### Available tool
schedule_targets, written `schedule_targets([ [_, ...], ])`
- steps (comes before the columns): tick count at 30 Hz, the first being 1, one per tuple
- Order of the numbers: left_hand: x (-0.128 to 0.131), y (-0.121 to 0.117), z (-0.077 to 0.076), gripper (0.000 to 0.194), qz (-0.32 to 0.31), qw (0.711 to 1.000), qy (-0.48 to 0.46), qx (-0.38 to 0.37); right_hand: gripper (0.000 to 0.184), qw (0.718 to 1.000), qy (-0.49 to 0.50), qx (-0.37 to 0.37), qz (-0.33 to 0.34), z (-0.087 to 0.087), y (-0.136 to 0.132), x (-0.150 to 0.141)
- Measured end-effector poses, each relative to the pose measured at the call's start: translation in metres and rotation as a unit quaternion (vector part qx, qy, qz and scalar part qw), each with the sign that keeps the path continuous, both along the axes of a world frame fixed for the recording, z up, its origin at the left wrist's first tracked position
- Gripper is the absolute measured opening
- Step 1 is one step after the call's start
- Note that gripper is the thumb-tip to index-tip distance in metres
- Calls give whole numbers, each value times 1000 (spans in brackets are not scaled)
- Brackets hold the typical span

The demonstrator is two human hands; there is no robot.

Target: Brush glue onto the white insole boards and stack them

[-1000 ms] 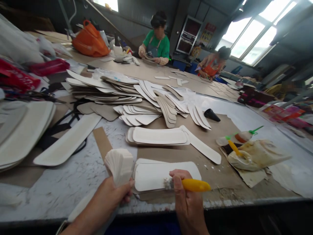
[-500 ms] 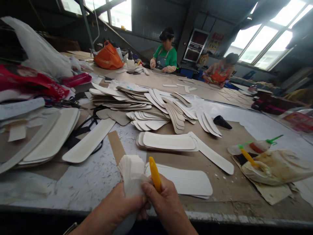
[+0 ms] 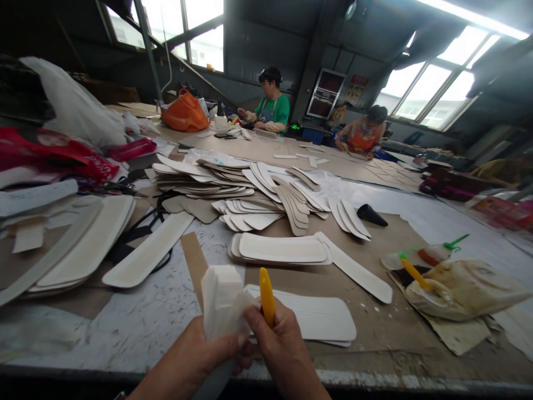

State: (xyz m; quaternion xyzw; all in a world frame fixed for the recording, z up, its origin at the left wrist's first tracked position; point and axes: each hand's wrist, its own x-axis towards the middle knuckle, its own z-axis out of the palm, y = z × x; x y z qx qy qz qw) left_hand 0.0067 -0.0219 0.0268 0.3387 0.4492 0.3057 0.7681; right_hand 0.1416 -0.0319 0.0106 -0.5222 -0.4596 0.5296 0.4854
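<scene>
My left hand (image 3: 208,344) is closed around a fanned stack of thin white strips (image 3: 220,294). My right hand (image 3: 277,339) grips a brush with a yellow handle (image 3: 267,294), the handle pointing up and the bristles hidden. Its thumb and finger also pinch the edge of the front strip of the stack. Just behind my hands lies a low pile of white rounded panels (image 3: 320,316) on brown paper. Farther back is a second pile of white panels (image 3: 283,248), with one long curved panel (image 3: 358,269) slanting away to its right.
Many curved pieces (image 3: 208,178) are heaped mid-table. Large panels (image 3: 83,244) lie at left. On the right are a glue-stained bag (image 3: 474,286) with another yellow handle, a green-tipped bottle (image 3: 435,253) and a black cone (image 3: 372,215). Two people work across the table.
My right hand has lifted the brush from the near panel pile and come to the strips in my left hand. The front strip is now pulled slightly away from the stack.
</scene>
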Motion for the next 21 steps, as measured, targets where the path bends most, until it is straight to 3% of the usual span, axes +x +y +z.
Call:
schedule_targets([
  [3, 2, -1, 2, 37, 2, 1000, 3, -20, 24, 1000, -19, 18, -3, -1, 2, 4],
  [7, 6, -1, 4, 55, 60, 998, 21, -22, 34, 998, 45, -42, -17, -11, 5, 4],
  [13, 13, -6, 0, 43, 61, 997, 44, -6, 32, 991, 33, -37, -128, -18, 1, 7],
  [16, 16, -11, -3, 47, 65, 998, 19, -10, 29, 987, 34, -39, -151, -14, 2, 10],
  [18, 14, -12, -7, 36, 61, 998, 13, -18, 32, 985, 62, -39, -159, -7, 4, 19],
  [19, 12, -12, -9, 28, 62, 998, 23, -19, 34, 984, 85, -39, -154, -3, 5, 27],
  [21, 5, -7, -15, 33, 79, 995, 64, -10, 39, 986, 113, -53, -113, 5, 6, 48],
])
